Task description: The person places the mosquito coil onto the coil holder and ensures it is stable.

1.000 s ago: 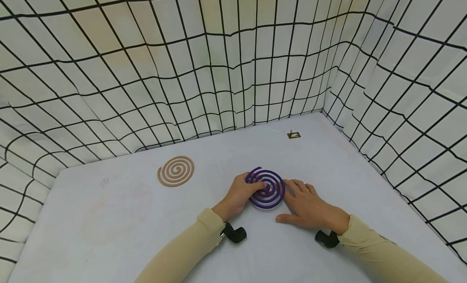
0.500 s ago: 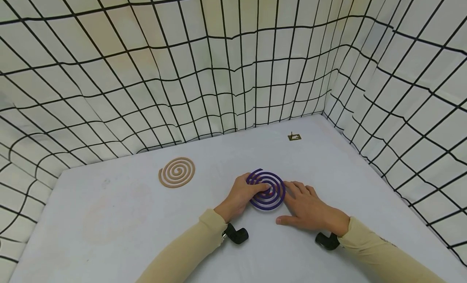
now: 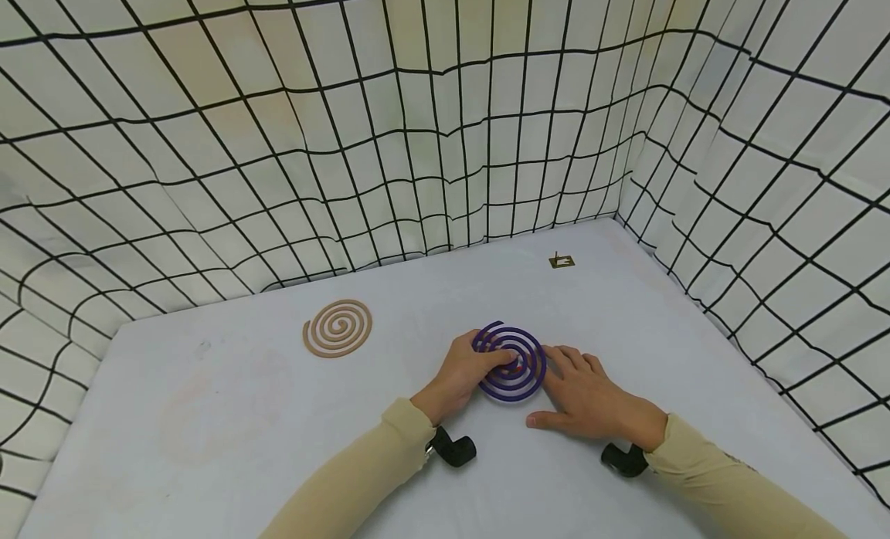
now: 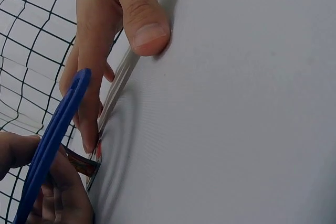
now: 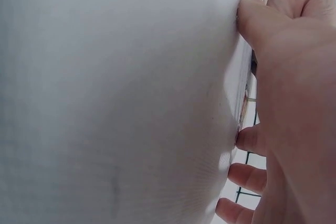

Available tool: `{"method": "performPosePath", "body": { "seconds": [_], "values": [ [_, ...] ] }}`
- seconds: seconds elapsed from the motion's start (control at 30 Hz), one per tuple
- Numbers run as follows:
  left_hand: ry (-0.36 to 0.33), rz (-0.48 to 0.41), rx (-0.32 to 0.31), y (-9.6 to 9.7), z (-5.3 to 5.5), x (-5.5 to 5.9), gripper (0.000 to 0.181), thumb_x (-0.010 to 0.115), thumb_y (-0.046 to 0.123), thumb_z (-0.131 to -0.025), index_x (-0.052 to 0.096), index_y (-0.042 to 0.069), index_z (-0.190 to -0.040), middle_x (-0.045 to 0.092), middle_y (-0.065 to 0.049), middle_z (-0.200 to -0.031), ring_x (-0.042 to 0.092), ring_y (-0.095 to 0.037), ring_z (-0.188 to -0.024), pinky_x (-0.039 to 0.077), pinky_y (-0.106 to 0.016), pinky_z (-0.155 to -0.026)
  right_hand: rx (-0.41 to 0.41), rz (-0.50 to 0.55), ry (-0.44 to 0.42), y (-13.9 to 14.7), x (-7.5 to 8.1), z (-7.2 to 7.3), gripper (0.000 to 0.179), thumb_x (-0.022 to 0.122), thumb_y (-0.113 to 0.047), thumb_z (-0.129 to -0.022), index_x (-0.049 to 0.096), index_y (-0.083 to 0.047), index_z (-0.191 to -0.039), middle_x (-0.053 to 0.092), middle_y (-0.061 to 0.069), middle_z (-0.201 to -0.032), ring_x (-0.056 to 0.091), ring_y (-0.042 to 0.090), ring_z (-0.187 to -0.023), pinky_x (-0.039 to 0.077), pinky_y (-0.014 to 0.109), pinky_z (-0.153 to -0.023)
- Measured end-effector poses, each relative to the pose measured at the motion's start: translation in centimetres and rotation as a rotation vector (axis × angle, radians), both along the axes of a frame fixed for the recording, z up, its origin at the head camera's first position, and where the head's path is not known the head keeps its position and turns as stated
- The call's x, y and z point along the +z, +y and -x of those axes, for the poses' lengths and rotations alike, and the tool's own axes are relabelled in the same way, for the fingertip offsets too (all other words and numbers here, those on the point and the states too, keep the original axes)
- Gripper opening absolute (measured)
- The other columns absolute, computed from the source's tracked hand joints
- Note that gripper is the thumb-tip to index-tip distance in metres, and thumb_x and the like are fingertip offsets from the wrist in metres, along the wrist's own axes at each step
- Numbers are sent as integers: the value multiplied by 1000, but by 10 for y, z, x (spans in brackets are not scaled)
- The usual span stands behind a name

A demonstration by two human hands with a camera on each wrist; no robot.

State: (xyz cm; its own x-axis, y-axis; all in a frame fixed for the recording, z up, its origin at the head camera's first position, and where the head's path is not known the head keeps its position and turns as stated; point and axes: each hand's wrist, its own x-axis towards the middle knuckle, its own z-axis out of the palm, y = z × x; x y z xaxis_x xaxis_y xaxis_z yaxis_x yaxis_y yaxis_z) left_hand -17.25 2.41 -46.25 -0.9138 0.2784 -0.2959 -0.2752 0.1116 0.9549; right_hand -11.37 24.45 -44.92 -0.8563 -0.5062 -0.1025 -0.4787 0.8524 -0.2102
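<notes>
A purple-blue mosquito coil [image 3: 511,398] is pinched by my left hand [image 3: 456,374], with the thumb on top near its centre. In the left wrist view the coil [image 4: 52,136] appears edge-on, tilted and raised above the table. Below it is a small thin piece with a raised strip [image 4: 83,163] and some red; the coil mostly hides it in the head view. My right hand [image 3: 591,396] lies palm down at the coil's right side, fingers spread. Its fingertips [image 5: 248,178] touch the tabletop, with the index finger reaching the thin piece.
A tan mosquito coil [image 3: 337,328] lies flat toward the back left of the white table [image 3: 229,446]. Near the back right is a small brass-coloured metal stand [image 3: 562,261] with an upright prong. Black grid netting [image 3: 445,130] over white sheeting encloses the back and right side.
The view tilts slightly at first. My left hand and the purple-blue coil have shifted a little to the right. The right hand stays nearly in place.
</notes>
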Motion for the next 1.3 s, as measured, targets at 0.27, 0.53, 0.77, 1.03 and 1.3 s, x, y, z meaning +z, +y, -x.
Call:
{"method": "performPosePath", "body": {
  "seconds": [0.27,0.53,0.77,1.03,1.3],
  "values": [
    [5,0,15,1,0,3,58,82,18,-85,59,0,-135,72,-16,-127,71,-23,-112,57,-38,-105,2,8,2,1,-1,0,91,56,-73,-93,43,-9,-157,39,22,-160,37,44,-146,36,71,-110],
    [3,25,19,2,2,2,57,83,19,-85,60,1,-134,72,-15,-126,71,-22,-111,57,-38,-105,-2,9,-3,0,-2,1,91,56,-73,-93,43,-9,-157,38,21,-161,36,44,-147,35,71,-112],
    [-12,51,14,0,2,2,60,83,20,-85,58,1,-136,71,-15,-129,70,-23,-115,55,-40,-108,-6,4,-8,0,-2,1,91,58,-72,-93,45,-7,-155,38,22,-161,36,45,-147,35,71,-111],
    [-15,65,7,-2,2,3,59,83,19,-85,58,1,-135,70,-16,-130,69,-25,-115,55,-41,-109,-12,1,-22,-1,-3,0,90,59,-71,-92,46,-7,-154,37,21,-162,35,44,-149,33,71,-113],
    [-5,69,-9,-4,3,4,51,83,17,-84,61,0,-127,72,-16,-122,70,-21,-107,57,-38,-104,-3,1,-19,-1,-2,0,92,56,-73,-93,46,-5,-154,38,22,-162,35,45,-148,34,72,-112]
  ]
}}
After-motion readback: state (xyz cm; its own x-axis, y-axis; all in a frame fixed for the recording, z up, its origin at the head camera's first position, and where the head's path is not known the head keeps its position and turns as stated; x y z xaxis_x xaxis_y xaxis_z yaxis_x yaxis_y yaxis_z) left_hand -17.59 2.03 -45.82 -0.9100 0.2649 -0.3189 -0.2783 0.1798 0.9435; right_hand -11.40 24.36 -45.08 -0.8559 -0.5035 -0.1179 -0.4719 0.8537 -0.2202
